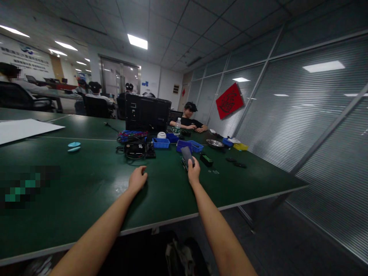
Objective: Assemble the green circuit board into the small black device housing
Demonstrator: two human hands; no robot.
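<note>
My left hand [138, 178] rests on the green table, fingers loosely bent and thumb apart, with nothing visible in it. Toward the middle of the table, my right hand [193, 170] is closed on a flat, dark grey rectangular piece [187, 154], tilted up with its upper end past my fingers. Just behind and under it shows another dark object [183, 164], partly hidden by the piece and my hand. To the right of that hand lies a black box with a green top [206, 160]. Small clear pieces [215, 172] lie nearer to me.
Blue trays [161, 143], a black power unit with cables [135, 148], a water bottle [177, 126] and a monitor [147, 112] stand farther back. A metal bowl [215, 143] is at right, a turquoise object [74, 146] at left. Another person [188, 119] sits across the table.
</note>
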